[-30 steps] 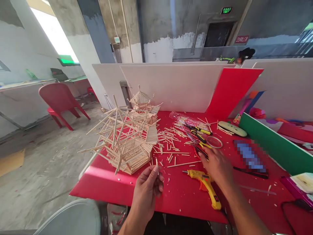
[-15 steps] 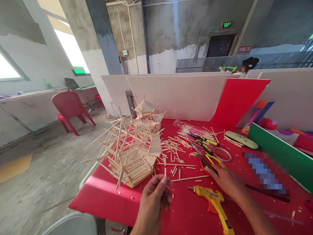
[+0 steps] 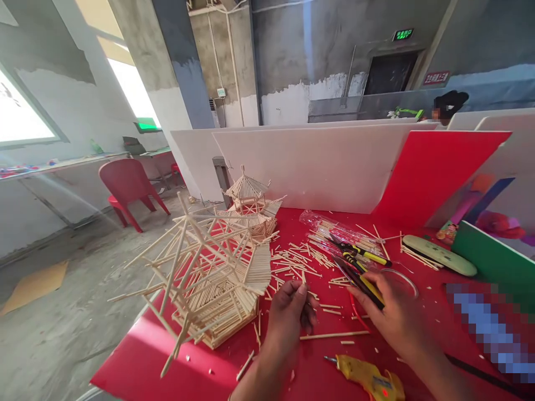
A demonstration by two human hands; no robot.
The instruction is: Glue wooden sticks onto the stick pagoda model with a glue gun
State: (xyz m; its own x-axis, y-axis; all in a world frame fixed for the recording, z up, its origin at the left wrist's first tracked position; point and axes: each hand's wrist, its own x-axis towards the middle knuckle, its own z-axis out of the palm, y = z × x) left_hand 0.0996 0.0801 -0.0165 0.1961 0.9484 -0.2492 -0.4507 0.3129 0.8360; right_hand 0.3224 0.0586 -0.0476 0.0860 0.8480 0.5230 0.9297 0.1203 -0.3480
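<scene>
My left hand (image 3: 288, 314) is closed in a pinch, with a short wooden stick (image 3: 304, 277) upright between thumb and fingers. To its right, my right hand (image 3: 393, 312) is wrapped round a black-and-yellow hand tool (image 3: 350, 274) with long pointed jaws; its exact kind is unclear. The jaws point up and left, apart from the stick. An openwork stick model (image 3: 209, 284) with a partly covered roof stands left of my left hand. Below my right hand lies a yellow glue gun (image 3: 368, 376). A cut wooden stick (image 3: 334, 335) lies between the hands.
Behind stands a pagoda-like stick model (image 3: 248, 192). Loose sticks (image 3: 298, 259), a plastic bag of sticks (image 3: 334, 228), yellow-handled pliers (image 3: 368, 253) and a pale green case (image 3: 438, 253) cover the red table (image 3: 137, 356). White boards (image 3: 309, 167) rise at the back.
My right hand has lifted the black-and-yellow tool, and it has come nearer my left hand. My left hand has moved right and up with the stick. The view has shifted slightly.
</scene>
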